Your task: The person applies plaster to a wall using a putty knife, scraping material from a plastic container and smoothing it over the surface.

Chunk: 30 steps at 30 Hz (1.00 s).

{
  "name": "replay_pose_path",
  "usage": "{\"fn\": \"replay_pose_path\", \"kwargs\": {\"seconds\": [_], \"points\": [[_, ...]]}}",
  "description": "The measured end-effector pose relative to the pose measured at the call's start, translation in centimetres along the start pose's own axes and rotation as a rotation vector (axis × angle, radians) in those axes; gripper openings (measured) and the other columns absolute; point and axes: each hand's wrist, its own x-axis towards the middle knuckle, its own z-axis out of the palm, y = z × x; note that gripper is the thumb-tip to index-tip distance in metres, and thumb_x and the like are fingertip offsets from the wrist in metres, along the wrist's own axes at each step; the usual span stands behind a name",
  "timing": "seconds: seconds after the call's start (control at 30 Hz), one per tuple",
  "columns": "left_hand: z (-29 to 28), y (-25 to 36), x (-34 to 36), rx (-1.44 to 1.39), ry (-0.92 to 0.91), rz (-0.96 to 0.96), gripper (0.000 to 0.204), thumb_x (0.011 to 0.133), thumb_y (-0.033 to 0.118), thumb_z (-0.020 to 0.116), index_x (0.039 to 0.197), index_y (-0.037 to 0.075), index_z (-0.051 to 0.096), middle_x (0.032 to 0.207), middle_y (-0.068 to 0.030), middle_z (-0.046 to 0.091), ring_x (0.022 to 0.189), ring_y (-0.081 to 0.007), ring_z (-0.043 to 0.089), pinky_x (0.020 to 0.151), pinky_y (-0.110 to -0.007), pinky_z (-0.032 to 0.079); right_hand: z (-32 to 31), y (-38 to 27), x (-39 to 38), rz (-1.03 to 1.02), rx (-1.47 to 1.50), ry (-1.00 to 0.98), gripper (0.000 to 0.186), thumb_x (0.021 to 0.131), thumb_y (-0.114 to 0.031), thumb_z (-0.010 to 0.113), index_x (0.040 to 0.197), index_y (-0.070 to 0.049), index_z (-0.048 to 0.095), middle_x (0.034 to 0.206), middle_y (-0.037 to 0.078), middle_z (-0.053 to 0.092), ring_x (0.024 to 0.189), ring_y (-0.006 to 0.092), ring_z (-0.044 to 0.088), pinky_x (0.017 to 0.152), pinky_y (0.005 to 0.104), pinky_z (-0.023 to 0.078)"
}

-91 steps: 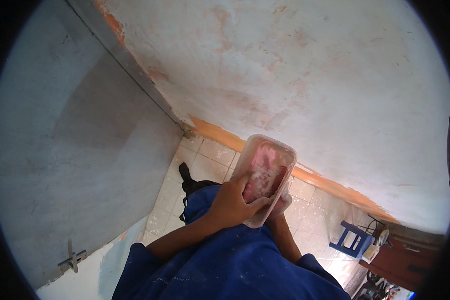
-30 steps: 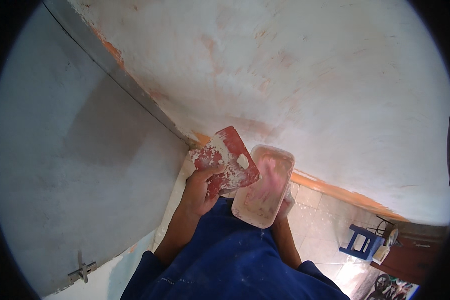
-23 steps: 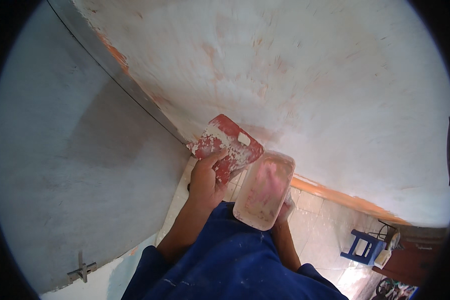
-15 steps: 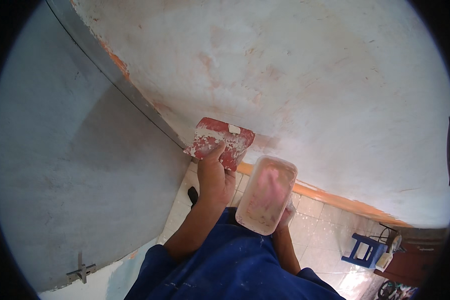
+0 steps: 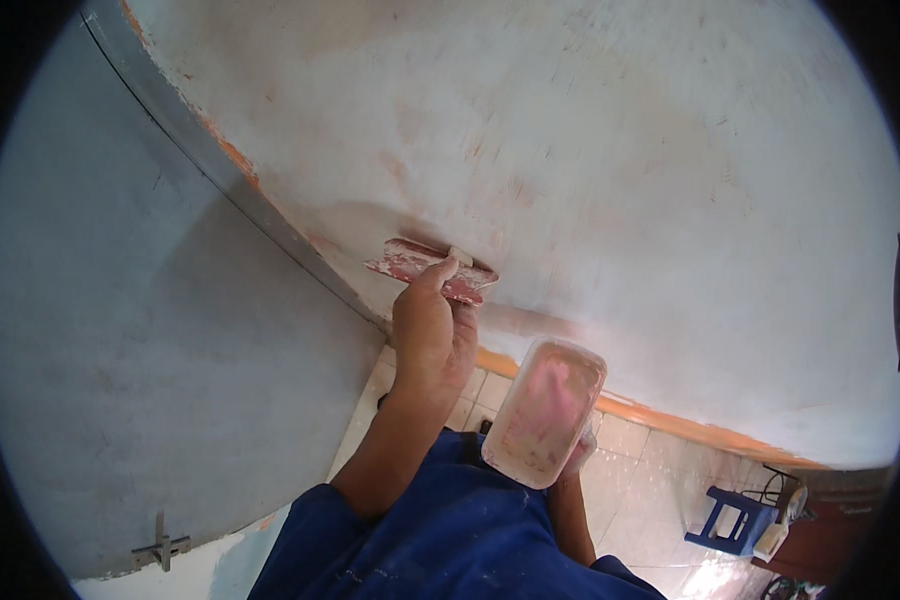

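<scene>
My left hand (image 5: 432, 325) grips a red putty spreader (image 5: 406, 262) smeared with off-white filler, the thumb on its near face. The spreader is tilted so that it shows as a narrow strip, its far edge at the patchy whitish wall (image 5: 610, 190); whether it touches all along cannot be told. My right hand (image 5: 580, 453) holds a translucent rectangular plastic tub (image 5: 547, 410) by its right side, the fingers partly hidden behind it. Pinkish residue coats the inside of the tub, which is tipped toward me.
At the left stands a grey door panel (image 5: 200, 330) with a metal latch (image 5: 161, 543) low on it. An orange strip (image 5: 670, 414) runs along the wall's foot. A blue plastic stool (image 5: 732, 522) is on the tiled floor (image 5: 630, 480) at the lower right, beside a dark red cabinet (image 5: 830, 535).
The spreader has tilted from showing its broad face to nearly edge-on, and sits slightly higher against the wall. The tub has shifted a little down and right in the view.
</scene>
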Motion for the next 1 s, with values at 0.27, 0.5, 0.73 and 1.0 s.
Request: {"fn": "replay_pose_path", "kwargs": {"seconds": [0.27,0.5,0.73,1.0], "points": [[1.7,1.0,0.3,-0.005,0.044,-0.021,0.01,0.071,-0.006,0.046,0.077,0.002,0.047,0.079,-0.0052,0.047,0.072,-0.0139,0.048,0.07,-0.028,0.042,-1.2,-1.3,1.7,0.039,-0.032,-0.052,0.068,0.078,-0.041,0.045,0.132,-0.005,0.024,0.129,0.013,0.035,0.115,0.0283,0.04,0.094,0.0409,0.036],[2.4,2.1,1.4,0.075,0.027,-0.059,0.01,0.071,-0.006,0.047,0.071,0.003,0.046,0.073,-0.0058,0.045,0.067,-0.0148,0.046,0.068,-0.029,0.041,-1.7,-1.0,2.7,0.02,-0.064,-0.013,0.066,0.077,-0.039,0.045,0.131,-0.006,0.026,0.128,0.013,0.037,0.115,0.0274,0.04,0.094,0.0389,0.036],[3.9,3.5,1.3,0.108,0.056,-0.06,0.013,0.07,-0.008,0.048,0.069,0.003,0.042,0.069,-0.0063,0.042,0.065,-0.0163,0.045,0.077,-0.042,0.043,2.0,-1.3,2.7,-0.001,-0.01,-0.049,0.066,0.077,-0.042,0.043,0.131,-0.007,0.027,0.126,0.012,0.039,0.112,0.0264,0.042,0.092,0.0383,0.038],[5.8,11.1,-0.4,0.019,-0.211,-0.047,0.014,0.07,-0.011,0.049,0.065,-0.001,0.041,0.064,-0.0059,0.039,0.064,-0.0166,0.043,0.087,-0.05,0.043,3.2,0.1,0.3,-0.013,-0.118,-0.024,0.071,0.073,-0.047,0.046,0.13,-0.007,0.029,0.125,0.01,0.04,0.111,0.0262,0.044,0.089,0.039,0.041]]}}
